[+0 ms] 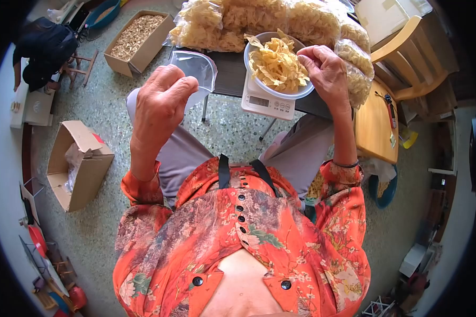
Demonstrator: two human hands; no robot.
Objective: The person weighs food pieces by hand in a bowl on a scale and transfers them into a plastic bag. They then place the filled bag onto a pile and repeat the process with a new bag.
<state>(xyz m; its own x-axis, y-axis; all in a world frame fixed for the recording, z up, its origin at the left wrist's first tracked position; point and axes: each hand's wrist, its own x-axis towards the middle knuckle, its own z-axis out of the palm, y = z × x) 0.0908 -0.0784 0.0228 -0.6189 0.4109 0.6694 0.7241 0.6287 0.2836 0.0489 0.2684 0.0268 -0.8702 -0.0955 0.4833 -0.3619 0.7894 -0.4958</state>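
Note:
My left hand is closed on a clear plastic bag, which hangs open beside the table. My right hand is at the right rim of a round plastic bowl. Its thumb and fingers are pinched together over the contents; what they hold, if anything, is hidden. Pale yellow dried flakes are heaped in the bowl. Beneath it is a white digital scale with a small display and buttons, on a dark table.
Several filled clear bags of flakes line the table's far side. A box of brown pieces and an open carton stand on the floor at left. A wooden chair is at right. Another person bends at far left.

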